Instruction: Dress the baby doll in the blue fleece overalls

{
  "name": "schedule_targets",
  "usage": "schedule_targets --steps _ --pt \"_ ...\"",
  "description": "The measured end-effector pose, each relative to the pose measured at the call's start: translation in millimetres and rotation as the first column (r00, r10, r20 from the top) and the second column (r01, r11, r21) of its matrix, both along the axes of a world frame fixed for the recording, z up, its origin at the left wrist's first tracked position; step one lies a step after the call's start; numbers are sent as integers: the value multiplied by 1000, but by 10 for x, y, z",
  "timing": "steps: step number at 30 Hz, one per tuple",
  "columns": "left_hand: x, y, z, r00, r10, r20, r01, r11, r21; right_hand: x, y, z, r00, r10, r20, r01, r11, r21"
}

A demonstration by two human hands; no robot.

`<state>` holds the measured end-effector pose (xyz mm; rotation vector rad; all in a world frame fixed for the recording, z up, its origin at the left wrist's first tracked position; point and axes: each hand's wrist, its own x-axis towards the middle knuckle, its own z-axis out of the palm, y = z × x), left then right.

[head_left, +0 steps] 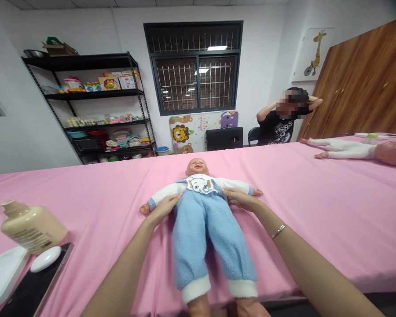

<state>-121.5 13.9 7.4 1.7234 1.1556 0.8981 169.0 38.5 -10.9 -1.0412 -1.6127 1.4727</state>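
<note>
The doll [198,168] lies face up on the table [317,211], in blue trousers [190,229]. Your left hand [166,206] and right hand [240,198] flank the doll — both touching the trousers near the waist, though whether either pinches, I cannot tell. A bottle [36,229] is left of the doll.

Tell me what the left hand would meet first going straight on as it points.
The left hand would likely meet the blue trousers on the doll first, at the side of the waist; it seems to touch them, though contact is hard to judge.
</note>
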Motion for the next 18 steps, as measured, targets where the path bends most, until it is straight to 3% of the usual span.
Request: schedule_targets --steps 3,5,10,13,16,18 --pt "-69 -62 62 995 -79 -58 74 993 -94 -7 -27 -23 965 153 -214 -175 981 -88" --pt "-129 -83 95 987 -109 -115 89 983 -162 -39 -37 -20 943 186 -276 -212 975 -67" --pt "-199 -84 149 970 -204 -132 167 955 -247 -96 4 -88 987 -42 -155 24 992 -121" --pt "-190 -85 175 955 -289 -62 265 932 -248 -101 25 -110 988 -147 -56 143 987 -67" --pt "-158 -100 176 952 -296 -82 276 941 -196 -76 13 -82 983 -144 -115 137 989 -63" --pt "-118 -114 165 955 -260 -145 241 961 -136 -38 -6 -51 974 -45 -222 11 988 -152"
